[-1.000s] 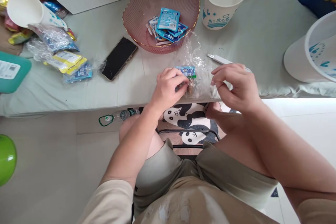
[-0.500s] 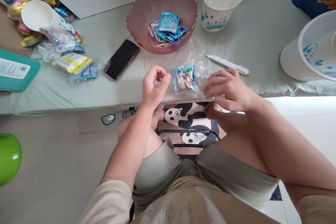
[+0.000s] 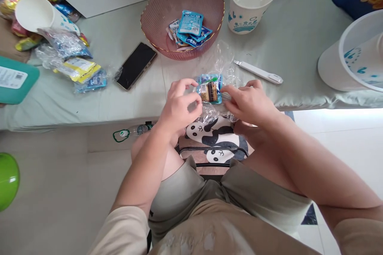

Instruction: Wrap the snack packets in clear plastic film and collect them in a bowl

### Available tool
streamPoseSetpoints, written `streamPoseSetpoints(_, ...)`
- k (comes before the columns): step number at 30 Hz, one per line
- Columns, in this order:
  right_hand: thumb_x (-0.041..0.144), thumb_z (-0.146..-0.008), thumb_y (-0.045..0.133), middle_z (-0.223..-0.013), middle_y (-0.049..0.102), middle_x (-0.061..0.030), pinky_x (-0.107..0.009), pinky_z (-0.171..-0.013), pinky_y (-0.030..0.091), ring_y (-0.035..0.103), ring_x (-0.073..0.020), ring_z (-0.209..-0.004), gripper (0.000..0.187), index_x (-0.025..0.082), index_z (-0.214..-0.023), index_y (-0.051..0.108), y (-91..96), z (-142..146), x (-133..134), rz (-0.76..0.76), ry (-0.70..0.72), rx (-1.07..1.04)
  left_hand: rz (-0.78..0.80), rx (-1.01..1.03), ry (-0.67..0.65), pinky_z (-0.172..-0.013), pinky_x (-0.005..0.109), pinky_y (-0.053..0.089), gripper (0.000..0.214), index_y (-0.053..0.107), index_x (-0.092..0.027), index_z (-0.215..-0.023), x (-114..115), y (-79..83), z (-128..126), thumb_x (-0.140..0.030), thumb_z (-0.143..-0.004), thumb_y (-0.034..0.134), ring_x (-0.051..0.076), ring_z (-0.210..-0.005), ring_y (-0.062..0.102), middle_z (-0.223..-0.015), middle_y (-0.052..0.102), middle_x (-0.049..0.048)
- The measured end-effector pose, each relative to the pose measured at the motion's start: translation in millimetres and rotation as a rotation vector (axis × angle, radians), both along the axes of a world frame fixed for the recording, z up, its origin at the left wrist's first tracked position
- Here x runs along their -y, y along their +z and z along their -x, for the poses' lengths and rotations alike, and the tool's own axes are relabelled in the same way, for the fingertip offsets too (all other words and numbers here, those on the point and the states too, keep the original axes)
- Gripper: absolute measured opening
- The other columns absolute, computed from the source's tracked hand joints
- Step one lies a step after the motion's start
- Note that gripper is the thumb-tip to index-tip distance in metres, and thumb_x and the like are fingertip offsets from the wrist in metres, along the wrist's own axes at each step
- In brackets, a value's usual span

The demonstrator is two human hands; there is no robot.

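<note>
A small blue snack packet [image 3: 210, 89] with a picture of a layered bar lies near the table's front edge. Crumpled clear plastic wrap [image 3: 208, 113] spreads about it and hangs over the edge. My left hand [image 3: 183, 105] is at the packet's left side, thumb and forefinger curved apart, the forefinger tip close to its edge. At the right side, my right hand [image 3: 249, 101] has its forefinger against the packet's edge and its thumb apart below. Behind the packet, a pink ribbed bowl [image 3: 155, 20] with a gold rim holds several blue packets [image 3: 191, 24].
A white utility knife [image 3: 259, 72] lies right of the packet, a phone [image 3: 136, 65] to its left. Paper cups [image 3: 245, 20] and a large white bucket [image 3: 332, 59] stand rightward. Wrapped snacks [image 3: 80, 69] lie left. Beneath is a panda-print bag [image 3: 215, 137].
Both hands have moved in to the packet's sides, the right one leftward and the left one slightly rightward. The clear plastic has shifted toward me, over the table edge.
</note>
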State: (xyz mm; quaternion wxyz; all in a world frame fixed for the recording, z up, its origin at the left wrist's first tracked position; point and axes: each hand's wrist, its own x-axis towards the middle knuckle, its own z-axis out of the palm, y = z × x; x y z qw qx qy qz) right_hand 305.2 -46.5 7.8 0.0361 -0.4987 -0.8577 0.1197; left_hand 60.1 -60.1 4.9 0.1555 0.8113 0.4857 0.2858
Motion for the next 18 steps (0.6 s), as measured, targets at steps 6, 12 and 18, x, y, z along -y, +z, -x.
streamPoseSetpoints(6, 0.03, -0.09, 0.046, -0.066, 0.071, -0.0074, -0.047, -0.088, 0.041, 0.056, -0.0259, -0.061, 0.071, 0.007, -0.158, 0.044, -0.8, 5.5, -3.2, 0.044, -0.145, -0.022, 0.09, 0.141, 0.338, -0.056, 0.033, 0.039, 0.035, 0.043, -0.021, -0.051, -5.1, 3.4, 32.6, -0.022, -0.082, 0.061, 0.014, -0.056, 0.049, -0.057, 0.053, -0.0002)
streamPoseSetpoints(12, 0.029, -0.088, 0.048, -0.071, 0.074, -0.0123, -0.047, -0.078, 0.045, 0.059, -0.0289, -0.063, 0.083, 0.003, -0.165, 0.032, -2.5, 7.5, -9.1, 0.05, -0.204, -0.067, -0.003, 0.126, 0.363, -0.071, 0.033, 0.049, 0.023, 0.06, -0.022, -0.069, -12.9, 5.2, 18.0, -0.036, -0.082, 0.073, 0.017, -0.074, 0.059, -0.075, 0.064, 0.0018)
streamPoseSetpoints(18, 0.028, -0.086, 0.047, -0.064, 0.071, -0.0109, -0.047, -0.075, 0.047, 0.057, -0.0264, -0.057, 0.079, 0.004, -0.162, 0.04, -10.1, 9.9, -10.3, -0.02, -0.216, -0.052, 0.104, 0.131, 0.311, -0.073, 0.034, 0.053, 0.019, 0.064, -0.022, -0.077, -39.0, -8.6, -17.2, -0.034, -0.092, 0.066, 0.017, -0.073, 0.063, -0.078, 0.067, 0.0028)
